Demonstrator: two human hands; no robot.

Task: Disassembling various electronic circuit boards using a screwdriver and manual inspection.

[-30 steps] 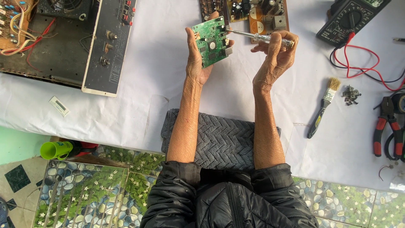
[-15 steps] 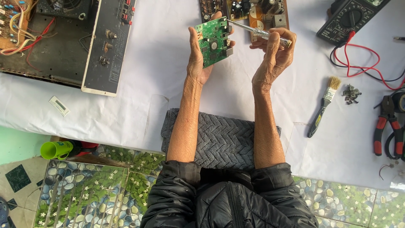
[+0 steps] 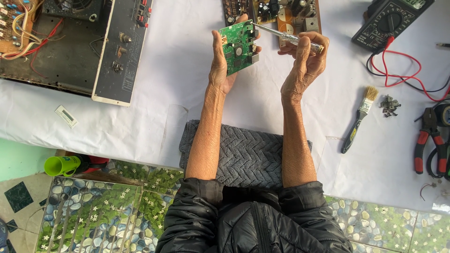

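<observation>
My left hand [image 3: 222, 65] holds a small green circuit board [image 3: 239, 46] upright above the white table cover [image 3: 178, 70], thumb on one edge and fingers behind it. My right hand [image 3: 304, 58] grips a screwdriver [image 3: 290, 38] with a clear handle. Its metal shaft points left and its tip touches the upper right corner of the board. Both forearms rest over a grey knitted cloth [image 3: 243, 157] at the table's near edge.
An opened amplifier chassis [image 3: 70, 42] with wires lies at the far left. Brown circuit boards [image 3: 276, 9] lie behind my hands. A multimeter [image 3: 391, 21] with red and black leads, a paintbrush [image 3: 358, 119], loose screws [image 3: 389, 105] and red-handled pliers [image 3: 429, 145] lie at the right.
The board and the screwdriver have shifted slightly; the screwdriver's tip now meets the board's upper right corner.
</observation>
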